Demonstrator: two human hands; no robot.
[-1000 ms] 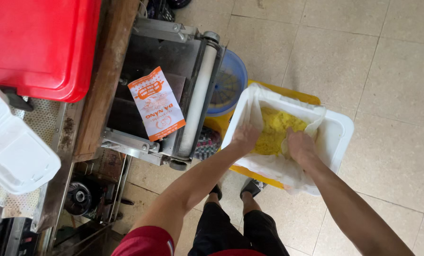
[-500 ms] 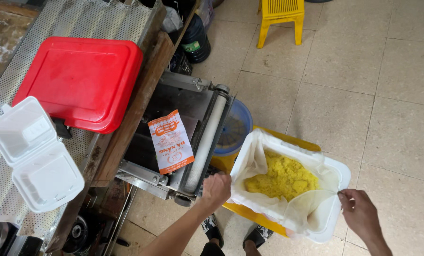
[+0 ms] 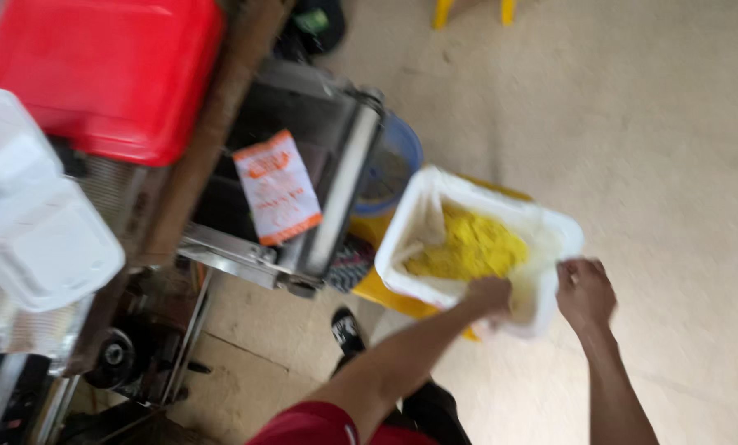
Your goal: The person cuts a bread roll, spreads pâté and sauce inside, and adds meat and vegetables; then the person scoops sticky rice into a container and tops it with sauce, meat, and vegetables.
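A white plastic tub (image 3: 410, 218) lined with a clear plastic sheet holds yellow crumbly food (image 3: 468, 245). It rests on a yellow stool (image 3: 379, 290). My left hand (image 3: 491, 293) is at the tub's near rim, fingers curled on the liner edge. My right hand (image 3: 585, 292) pinches the liner at the tub's right near corner. The picture is motion-blurred.
A metal roller machine (image 3: 319, 189) with an orange-and-white packet (image 3: 277, 187) stands left of the tub. A blue bucket (image 3: 398, 161) sits behind it. A red lid (image 3: 105, 74) and white foam boxes (image 3: 39, 239) lie on the counter at left. Tiled floor to the right.
My left hand moved from the tub's left edge to its near rim, close to my right hand. The camera swung, and the view blurred.
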